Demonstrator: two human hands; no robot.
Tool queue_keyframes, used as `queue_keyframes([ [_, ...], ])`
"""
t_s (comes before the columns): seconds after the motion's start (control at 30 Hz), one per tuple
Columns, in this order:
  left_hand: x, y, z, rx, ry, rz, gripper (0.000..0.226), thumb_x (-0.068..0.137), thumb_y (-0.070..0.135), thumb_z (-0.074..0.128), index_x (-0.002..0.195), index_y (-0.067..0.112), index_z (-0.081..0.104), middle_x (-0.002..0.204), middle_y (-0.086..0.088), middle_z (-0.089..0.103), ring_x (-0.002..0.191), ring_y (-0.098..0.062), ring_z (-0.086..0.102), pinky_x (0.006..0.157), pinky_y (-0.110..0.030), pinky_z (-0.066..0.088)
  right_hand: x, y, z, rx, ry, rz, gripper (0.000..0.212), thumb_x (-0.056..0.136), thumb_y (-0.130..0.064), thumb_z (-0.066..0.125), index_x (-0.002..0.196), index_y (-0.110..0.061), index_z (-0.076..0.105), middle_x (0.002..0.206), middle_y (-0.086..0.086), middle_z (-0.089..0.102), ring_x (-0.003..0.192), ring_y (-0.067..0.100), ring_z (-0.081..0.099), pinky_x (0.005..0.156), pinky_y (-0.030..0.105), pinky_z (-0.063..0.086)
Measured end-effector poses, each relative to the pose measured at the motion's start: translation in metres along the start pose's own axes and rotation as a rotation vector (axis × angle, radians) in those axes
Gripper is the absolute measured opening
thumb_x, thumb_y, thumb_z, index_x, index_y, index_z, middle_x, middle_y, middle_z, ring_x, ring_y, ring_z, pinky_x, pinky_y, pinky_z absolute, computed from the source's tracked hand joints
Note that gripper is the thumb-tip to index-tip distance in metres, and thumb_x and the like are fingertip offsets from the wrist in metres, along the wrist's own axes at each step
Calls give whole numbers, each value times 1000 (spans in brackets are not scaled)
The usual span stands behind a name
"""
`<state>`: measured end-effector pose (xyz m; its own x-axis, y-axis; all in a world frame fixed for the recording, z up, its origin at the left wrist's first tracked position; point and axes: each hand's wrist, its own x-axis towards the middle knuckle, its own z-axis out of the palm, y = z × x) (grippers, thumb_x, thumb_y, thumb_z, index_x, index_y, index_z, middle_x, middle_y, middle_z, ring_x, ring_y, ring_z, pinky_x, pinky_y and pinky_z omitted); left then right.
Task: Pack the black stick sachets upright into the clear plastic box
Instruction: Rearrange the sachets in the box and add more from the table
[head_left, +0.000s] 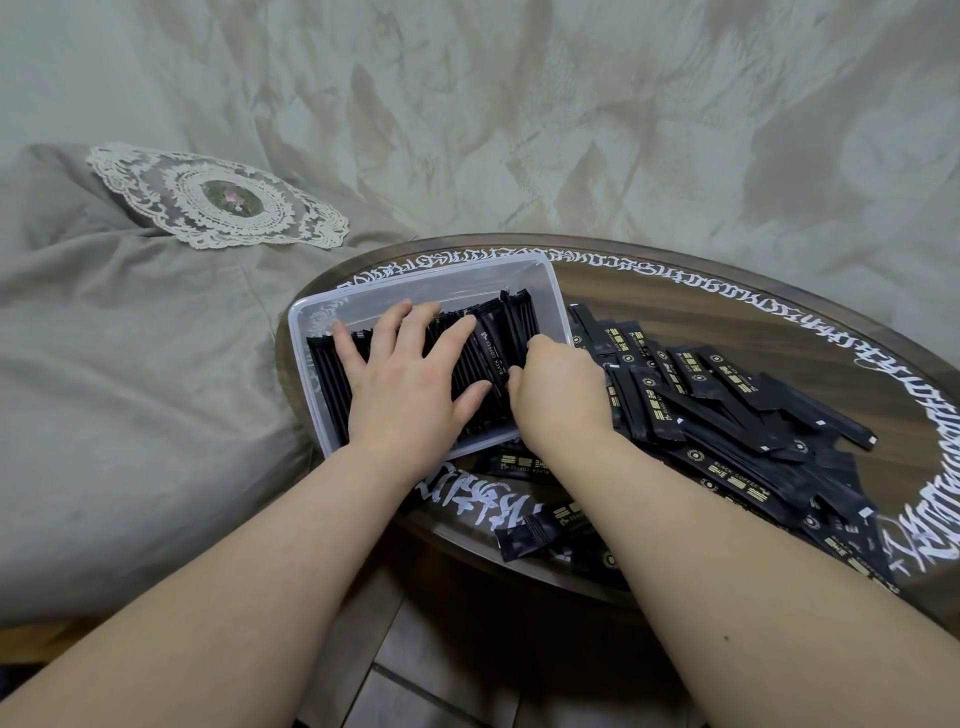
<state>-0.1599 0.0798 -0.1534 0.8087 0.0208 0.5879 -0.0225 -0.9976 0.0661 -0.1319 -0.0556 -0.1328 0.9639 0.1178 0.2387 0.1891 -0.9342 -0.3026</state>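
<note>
My left hand lies flat, fingers spread and straight, pressing the packed row of black coffee stick sachets inside the clear plastic box. My right hand curls over the row's 3 o'clock end; its fingertips are hidden, so I cannot tell whether it pinches a sachet or only nudges one in. The box sits at the 9 o'clock edge of the round dark counter, which is ringed with white lettering.

By my reckoning the job is roughly half done. A dense row fills the near part of the box, while a bare strip remains along its 12 o'clock wall. A large heap of loose sachets still lies flat on the counter toward 3 o'clock, with a few at 6 o'clock.

The packed sachets stand on edge, long axes running roughly 12 to 6 o'clock, stacked side by side from 9 to 3. The loose ones point every way.
</note>
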Motion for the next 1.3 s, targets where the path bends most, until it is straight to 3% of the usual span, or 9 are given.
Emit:
queue_keyframes([
  [0.43,0,0,0,-11,-12,-15,61,80,52,66,135,30,52,142,-5,45,139,-28,28,107,-68,5,-4,-1,2,-110,19,-92,16,97,-28,49,102,-12,49,102,7,63,95,31,61,63,31,35],
  [0.8,0,-1,0,-5,-9,-10,62,78,51,69,134,29,52,141,-6,46,138,-29,30,107,-69,6,-1,1,2,-29,-82,-86,24,93,-24,57,111,-11,49,112,9,55,103,28,56,70,30,34],
  [1.17,-1,-2,0,-6,-5,-2,63,77,51,69,134,30,53,140,-6,46,137,-29,32,108,-69,7,-2,4,0,26,5,-39,22,96,-28,52,107,-9,50,102,12,63,96,32,59,66,30,36],
  [1.3,-1,-2,0,-6,-3,-2,63,77,51,69,134,30,52,141,-5,46,138,-29,31,108,-68,5,0,5,1,46,-23,-46,31,92,-34,58,111,-9,51,105,10,62,100,32,58,68,31,35],
])
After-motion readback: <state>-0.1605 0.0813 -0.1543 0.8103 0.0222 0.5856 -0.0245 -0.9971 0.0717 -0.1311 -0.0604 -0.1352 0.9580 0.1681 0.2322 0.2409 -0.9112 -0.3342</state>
